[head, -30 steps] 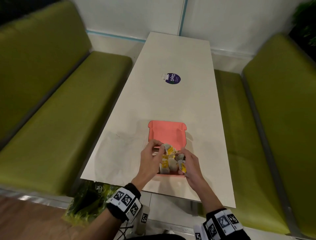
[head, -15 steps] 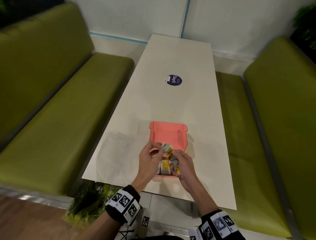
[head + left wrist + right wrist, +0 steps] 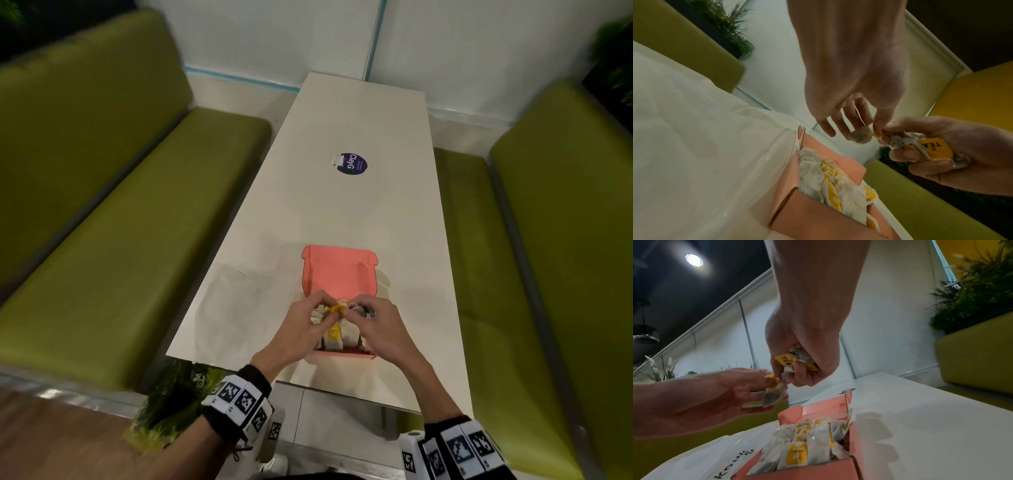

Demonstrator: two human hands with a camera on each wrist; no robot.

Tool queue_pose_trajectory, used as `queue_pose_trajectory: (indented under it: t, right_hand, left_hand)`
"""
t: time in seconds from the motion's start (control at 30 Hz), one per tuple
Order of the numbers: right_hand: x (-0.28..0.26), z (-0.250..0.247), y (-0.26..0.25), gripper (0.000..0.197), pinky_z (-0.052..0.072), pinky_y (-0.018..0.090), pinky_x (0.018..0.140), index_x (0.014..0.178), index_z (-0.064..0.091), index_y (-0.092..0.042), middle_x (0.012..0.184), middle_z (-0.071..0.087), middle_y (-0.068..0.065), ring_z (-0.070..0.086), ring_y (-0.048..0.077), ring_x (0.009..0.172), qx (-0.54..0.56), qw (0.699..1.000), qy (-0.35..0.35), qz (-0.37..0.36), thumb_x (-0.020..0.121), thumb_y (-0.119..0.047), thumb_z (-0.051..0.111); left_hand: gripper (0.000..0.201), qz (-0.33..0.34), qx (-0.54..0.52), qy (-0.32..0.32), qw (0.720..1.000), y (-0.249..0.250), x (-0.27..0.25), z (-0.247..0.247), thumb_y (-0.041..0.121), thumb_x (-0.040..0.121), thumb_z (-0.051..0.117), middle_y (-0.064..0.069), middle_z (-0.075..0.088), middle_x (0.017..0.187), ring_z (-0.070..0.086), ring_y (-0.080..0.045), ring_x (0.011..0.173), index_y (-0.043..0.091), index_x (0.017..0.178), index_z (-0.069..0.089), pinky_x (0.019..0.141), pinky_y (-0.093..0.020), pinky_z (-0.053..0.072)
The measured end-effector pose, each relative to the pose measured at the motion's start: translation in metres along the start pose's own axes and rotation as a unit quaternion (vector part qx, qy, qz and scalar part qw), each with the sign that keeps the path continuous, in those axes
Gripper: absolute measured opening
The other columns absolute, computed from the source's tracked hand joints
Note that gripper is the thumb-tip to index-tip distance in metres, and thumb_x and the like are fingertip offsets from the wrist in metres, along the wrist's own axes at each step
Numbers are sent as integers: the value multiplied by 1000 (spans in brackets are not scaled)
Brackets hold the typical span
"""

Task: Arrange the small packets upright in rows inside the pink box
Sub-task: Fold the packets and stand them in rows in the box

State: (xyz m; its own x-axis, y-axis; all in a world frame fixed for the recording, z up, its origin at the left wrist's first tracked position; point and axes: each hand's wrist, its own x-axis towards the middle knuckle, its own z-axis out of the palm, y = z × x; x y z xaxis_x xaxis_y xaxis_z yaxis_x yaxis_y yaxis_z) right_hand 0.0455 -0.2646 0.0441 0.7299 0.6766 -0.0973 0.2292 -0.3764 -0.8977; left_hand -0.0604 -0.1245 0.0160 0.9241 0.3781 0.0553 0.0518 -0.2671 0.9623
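Observation:
The pink box (image 3: 342,355) lies open near the table's front edge, its lid (image 3: 337,274) flat behind it. Several white packets with yellow tags (image 3: 334,337) stand upright in rows inside (image 3: 803,443). Both hands meet just above the box. My left hand (image 3: 322,311) pinches one packet (image 3: 861,136) by its yellow tag, the other fingers loosely spread. My right hand (image 3: 359,310) grips a crumpled bundle of packets (image 3: 795,361) in its curled fingers, touching the left hand's packet. The hands hide the far rows of the box in the head view.
A clear white plastic bag (image 3: 239,301) lies flat on the white table (image 3: 359,212) left of the box. A round purple sticker (image 3: 352,163) sits mid-table. Green benches (image 3: 120,240) (image 3: 548,240) flank the table, with plants (image 3: 972,296) behind.
My right hand has moved from the box's near right corner up toward the left hand. The two hands now meet over the far part of the box.

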Motion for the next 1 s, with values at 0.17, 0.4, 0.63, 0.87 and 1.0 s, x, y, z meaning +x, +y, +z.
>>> queue_pose_trajectory:
  t: [0.17,0.4,0.63,0.87,1.0]
  right_hand:
    - [-2,-7,-1,13,44,15,67,77,73,-22,74,68,-17,58,-1,69,37,999,24,16,88,-14,71]
    - [-9,-18,-14,11,38,28,51,80,71,-11,66,55,0,44,22,60,119,990,-29,68,90,-13,69]
    - [-15,-26,-11,13,29,18,39,90,65,3,71,47,12,40,12,49,164,979,-33,116,92,-10,66]
    - [-27,-24,-12,4,37,19,49,86,70,-4,70,56,10,45,16,58,135,990,-31,-3,89,-7,70]
    - [-27,-23,-1,11,51,30,72,81,68,-24,85,62,-13,59,9,78,-104,987,-71,-98,84,-13,71]
  left_hand:
    - [19,23,20,40,999,-2,-2,-3,3,86,68,6,65,93,61,-10,93,20,93,62,84,-24,49]
    - [28,2,-35,51,998,6,-4,-3,-6,79,72,-4,66,84,51,-2,65,7,68,50,65,-19,44]
    - [27,8,-34,46,998,7,-5,-11,-5,85,63,-13,55,83,47,-28,67,17,86,47,60,-27,41]
    - [22,40,40,27,998,2,-6,-11,-8,85,62,6,59,82,52,-9,73,13,83,56,67,-18,43]
    - [25,44,37,61,997,3,-7,-11,-6,86,64,11,64,84,59,-8,74,19,86,62,66,-14,44]
